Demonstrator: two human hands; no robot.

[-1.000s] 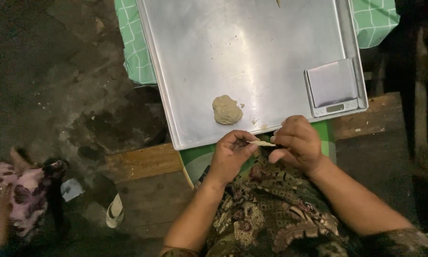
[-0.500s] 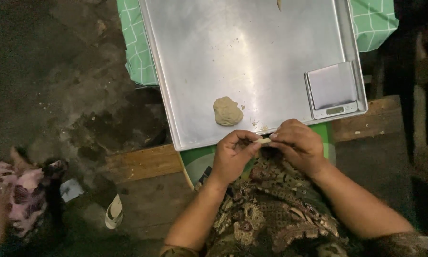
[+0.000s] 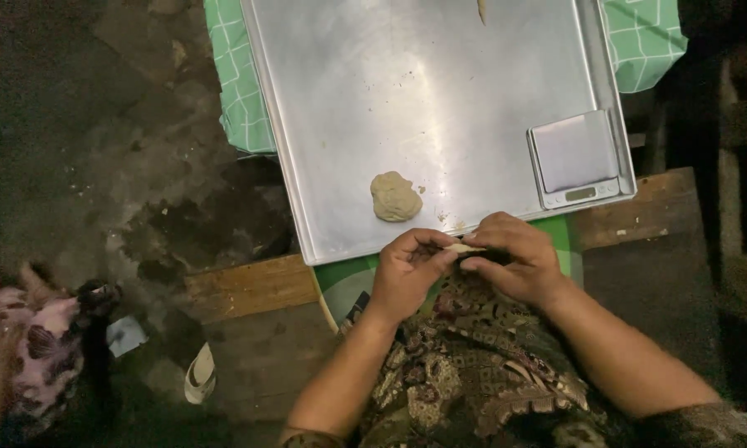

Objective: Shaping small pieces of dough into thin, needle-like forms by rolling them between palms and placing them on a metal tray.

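Almost nothing has moved since the earlier frames: both hands stay at the near edge of the tray, and the small piece between them looks a bit shorter now, with the fingers closer around it.

From the head camera, looking down, the left hand (image 3: 407, 274) and the right hand (image 3: 515, 259) meet over the person's lap. Both pinch a little piece of dough (image 3: 463, 247) between fingertips and thumbs. So both hands are closed on it, not loose and not in fists. The little piece sits just at the near rim of the big metal tray (image 3: 349, 124), right between the two hands.

That piece looks soft and light. It would bend and squash with a gentle push, and it may be a bit sticky. It looks best held at its two ends with the fingertips, as it is now. A hard squeeze would flatten it.

Both wrists bend inward, so the fingers point at each other. The forearms come up from the bottom of the picture, one on each side of the patterned clothing (image 3: 465, 373).

A bigger lump of dough (image 3: 395, 197) rests on the tray, near the left hand but not touching it. A small kitchen scale (image 3: 579, 158) sits on the tray's right corner. A green checked cloth (image 3: 241, 91) lies under the tray. One sandal (image 3: 197, 375) lies on the dark ground to the left.
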